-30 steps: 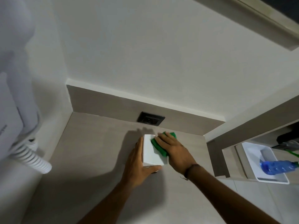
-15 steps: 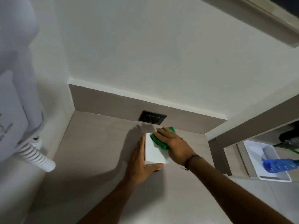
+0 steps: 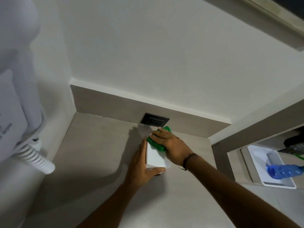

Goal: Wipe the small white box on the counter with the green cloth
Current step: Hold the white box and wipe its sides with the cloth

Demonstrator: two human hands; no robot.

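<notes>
Pressing the green cloth (image 3: 157,143) flat under your right hand (image 3: 172,145), you're mid-wipe on the small white box (image 3: 155,157), which sits on the counter (image 3: 92,162) braced by your left hand (image 3: 141,168) (thumb along its near edge). Next, I'd sweep toward the uncovered near half.

Small white box (image 3: 155,156) upright on counter (image 3: 92,153), crumpled green cloth (image 3: 156,143) atop its far end.
</notes>
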